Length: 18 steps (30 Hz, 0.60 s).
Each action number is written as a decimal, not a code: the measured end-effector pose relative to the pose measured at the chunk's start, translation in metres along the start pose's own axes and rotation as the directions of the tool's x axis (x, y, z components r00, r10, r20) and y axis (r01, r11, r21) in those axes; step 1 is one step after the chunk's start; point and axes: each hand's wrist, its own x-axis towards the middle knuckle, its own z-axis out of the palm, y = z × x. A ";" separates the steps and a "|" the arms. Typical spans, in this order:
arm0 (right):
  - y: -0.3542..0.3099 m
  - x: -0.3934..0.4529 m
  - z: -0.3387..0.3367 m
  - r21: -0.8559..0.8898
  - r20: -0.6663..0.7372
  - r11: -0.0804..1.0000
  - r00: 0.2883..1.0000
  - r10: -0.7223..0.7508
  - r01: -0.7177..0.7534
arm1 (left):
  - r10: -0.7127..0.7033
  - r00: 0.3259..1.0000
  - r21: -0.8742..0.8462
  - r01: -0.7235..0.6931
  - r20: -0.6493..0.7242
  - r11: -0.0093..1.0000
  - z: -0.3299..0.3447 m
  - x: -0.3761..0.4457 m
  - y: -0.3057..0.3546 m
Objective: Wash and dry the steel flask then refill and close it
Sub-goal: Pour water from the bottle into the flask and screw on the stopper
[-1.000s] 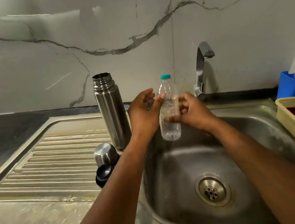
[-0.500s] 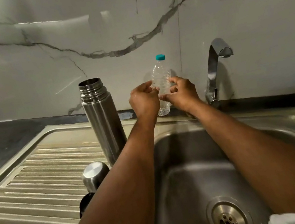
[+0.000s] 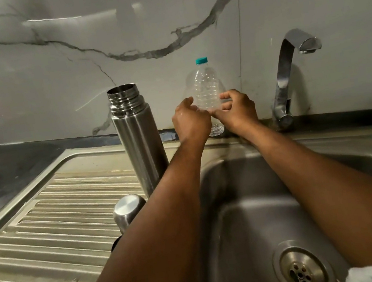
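flask (image 3: 139,138): base hidden behind left forearm | steel cap (image 3: 128,212): right part covered by forearm | black lid (image 3: 116,244): only a sliver shows, lower centre | bottle (image 3: 205,88): lower sides hidden by both hands | drain (image 3: 300,269): cut by bottom edge

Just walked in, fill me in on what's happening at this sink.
A person stands at a steel sink. Both hands, left hand and right hand, are at a clear plastic bottle with a teal cap, standing upright on the back ledge by the wall; whether the curled fingers grip it is unclear. The steel flask stands open on the drainboard, its steel cap lying nearby. The tap shows no water running.
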 end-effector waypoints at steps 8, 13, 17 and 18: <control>-0.013 -0.007 -0.005 -0.009 0.026 0.999 0.999 0.033 -0.033 | -0.024 0.999 0.025 0.023 0.045 0.999 -0.008 -0.014 0.009; -0.020 -0.016 -0.011 0.022 0.068 1.000 0.998 0.006 -0.007 | 0.026 0.999 -0.006 -0.026 0.036 1.000 -0.013 -0.021 0.018; -0.022 -0.018 -0.012 0.030 0.049 1.000 0.999 -0.002 0.000 | 0.075 0.995 -0.017 -0.074 0.067 0.997 -0.015 -0.028 0.023; -0.022 -0.018 -0.013 0.028 0.039 1.000 0.999 0.005 -0.006 | 0.093 0.994 -0.025 -0.092 0.063 0.995 -0.016 -0.031 0.024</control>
